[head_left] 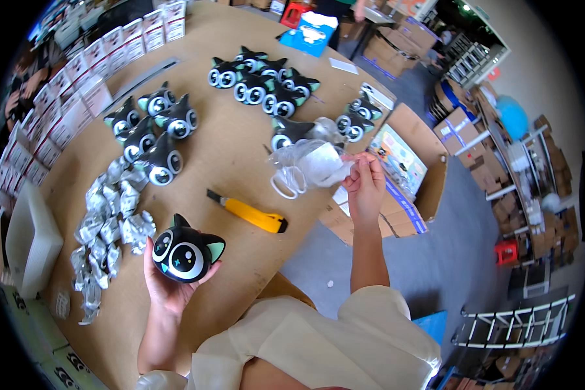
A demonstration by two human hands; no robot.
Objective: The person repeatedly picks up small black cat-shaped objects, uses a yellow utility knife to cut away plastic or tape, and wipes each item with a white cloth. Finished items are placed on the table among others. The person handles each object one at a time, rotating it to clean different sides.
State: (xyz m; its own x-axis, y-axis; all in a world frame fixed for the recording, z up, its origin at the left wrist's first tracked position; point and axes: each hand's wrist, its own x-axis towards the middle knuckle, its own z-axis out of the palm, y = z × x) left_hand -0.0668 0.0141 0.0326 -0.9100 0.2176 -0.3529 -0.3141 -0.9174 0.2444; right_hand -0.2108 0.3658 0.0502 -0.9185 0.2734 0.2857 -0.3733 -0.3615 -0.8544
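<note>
A round black cat-head figure [198, 270] with big white-ringed eyes and mint ears rests in my left hand [166, 289], the fingers curled round it from below. My right hand [365, 179] pinches a clear plastic bag [315, 162] by its right end, over the table's right edge. A white loop, like a cord [285, 185], shows at the bag's left end. Behind the bag stands another cat-head figure [286, 133], partly covered. Between my hands lies a yellow utility knife [257, 216].
Silvery wrapped packets [110, 221] are heaped at the left. More cat-head figures stand in a left group [159, 156] and a far group [263, 88]. An open cardboard box [435, 188] sits beyond the right edge. White boxes [78, 71] line the far left.
</note>
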